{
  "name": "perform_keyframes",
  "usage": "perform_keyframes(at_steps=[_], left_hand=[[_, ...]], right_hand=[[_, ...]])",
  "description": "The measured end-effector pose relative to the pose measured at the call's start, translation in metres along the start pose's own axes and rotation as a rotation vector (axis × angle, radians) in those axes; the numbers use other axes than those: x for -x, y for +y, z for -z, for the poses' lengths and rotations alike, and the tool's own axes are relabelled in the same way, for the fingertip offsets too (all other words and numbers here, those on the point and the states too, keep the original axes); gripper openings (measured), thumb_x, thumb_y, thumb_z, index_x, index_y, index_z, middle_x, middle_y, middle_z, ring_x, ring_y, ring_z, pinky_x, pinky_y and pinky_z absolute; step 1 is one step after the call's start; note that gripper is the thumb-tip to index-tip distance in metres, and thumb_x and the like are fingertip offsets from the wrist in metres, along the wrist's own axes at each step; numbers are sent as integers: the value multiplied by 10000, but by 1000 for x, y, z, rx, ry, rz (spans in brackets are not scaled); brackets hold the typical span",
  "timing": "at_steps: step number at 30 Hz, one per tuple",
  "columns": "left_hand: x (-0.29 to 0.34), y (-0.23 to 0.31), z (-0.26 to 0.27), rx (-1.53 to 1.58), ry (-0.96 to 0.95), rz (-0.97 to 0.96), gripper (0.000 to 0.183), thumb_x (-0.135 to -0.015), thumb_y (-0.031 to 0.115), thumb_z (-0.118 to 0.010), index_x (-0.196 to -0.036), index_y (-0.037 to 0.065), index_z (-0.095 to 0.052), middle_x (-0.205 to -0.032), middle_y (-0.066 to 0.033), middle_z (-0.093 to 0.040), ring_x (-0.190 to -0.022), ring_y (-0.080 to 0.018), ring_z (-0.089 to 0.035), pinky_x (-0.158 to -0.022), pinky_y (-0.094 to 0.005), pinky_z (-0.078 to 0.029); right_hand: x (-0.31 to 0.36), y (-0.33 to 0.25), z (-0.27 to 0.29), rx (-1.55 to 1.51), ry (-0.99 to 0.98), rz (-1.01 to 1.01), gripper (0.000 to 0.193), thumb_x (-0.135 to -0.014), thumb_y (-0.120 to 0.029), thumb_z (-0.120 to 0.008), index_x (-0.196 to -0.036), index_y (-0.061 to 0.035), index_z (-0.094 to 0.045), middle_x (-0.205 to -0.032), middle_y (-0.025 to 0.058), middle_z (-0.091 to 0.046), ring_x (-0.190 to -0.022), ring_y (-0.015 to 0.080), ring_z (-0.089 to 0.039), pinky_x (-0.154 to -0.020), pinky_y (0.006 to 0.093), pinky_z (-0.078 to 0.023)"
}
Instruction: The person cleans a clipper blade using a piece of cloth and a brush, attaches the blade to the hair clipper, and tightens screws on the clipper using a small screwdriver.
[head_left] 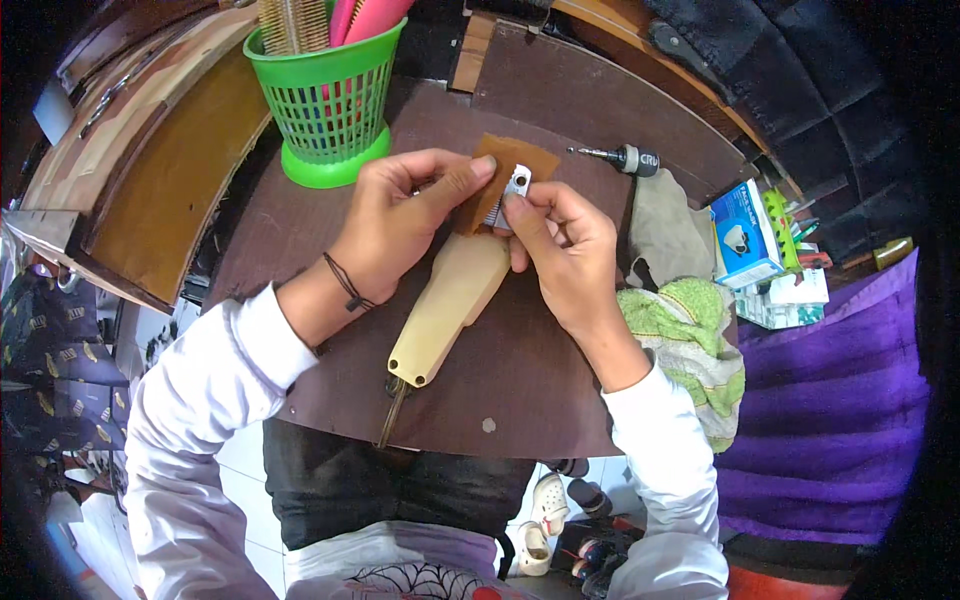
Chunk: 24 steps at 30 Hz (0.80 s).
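Observation:
My left hand [395, 215] pinches a brown square of what looks like sandpaper [530, 156] between thumb and fingers. In my right hand [572, 238], a small toothed metal hair clipper blade [518, 178] is pressed against the sheet, thumb on top and fingers curled beneath. The fingers partly cover the blade, whose teeth point toward the left hand. Just below both hands lies a cream hair clipper [448, 305], with its cord end toward me. Its head end is near the sheet and partly hidden.
A green basket [330, 65] with combs and brushes stands at the back left of the brown table [480, 400]. To the right are a short screwdriver [635, 159], a grey cloth [668, 225], a green-and-white towel [690, 345] and a blue-and-white box [745, 235].

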<state>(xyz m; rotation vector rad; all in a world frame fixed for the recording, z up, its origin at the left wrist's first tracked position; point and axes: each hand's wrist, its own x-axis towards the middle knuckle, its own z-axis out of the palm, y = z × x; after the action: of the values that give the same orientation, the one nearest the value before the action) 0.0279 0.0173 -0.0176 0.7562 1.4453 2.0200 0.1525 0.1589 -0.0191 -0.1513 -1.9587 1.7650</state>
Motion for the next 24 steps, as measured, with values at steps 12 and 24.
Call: perform_keyframes(at_steps=[12, 24], left_hand=[[-18, -2, 20, 50, -73, 16, 232, -990, 206, -744, -1051, -17, -749, -936, 0, -735, -779, -31, -624, -669, -218, -514], [-7, 0, 9, -115, -211, -64, 252, -1032, 220, -685, -1054, -24, -745, -928, -40, -758, -859, -70, -685, -741, -233, -551]], right_hand=[[-1, -3, 8, -107, 87, -14, 153, -1036, -143, -668, -1064, 7, -655, -913, 72, -717, -655, 107, -652, -613, 237, -502], [1, 5, 6, -96, -7, 35, 116, -1039, -116, -656, -1054, -6, -625, -957, 87, -723, -662, 124, -667, -611, 244, -507]])
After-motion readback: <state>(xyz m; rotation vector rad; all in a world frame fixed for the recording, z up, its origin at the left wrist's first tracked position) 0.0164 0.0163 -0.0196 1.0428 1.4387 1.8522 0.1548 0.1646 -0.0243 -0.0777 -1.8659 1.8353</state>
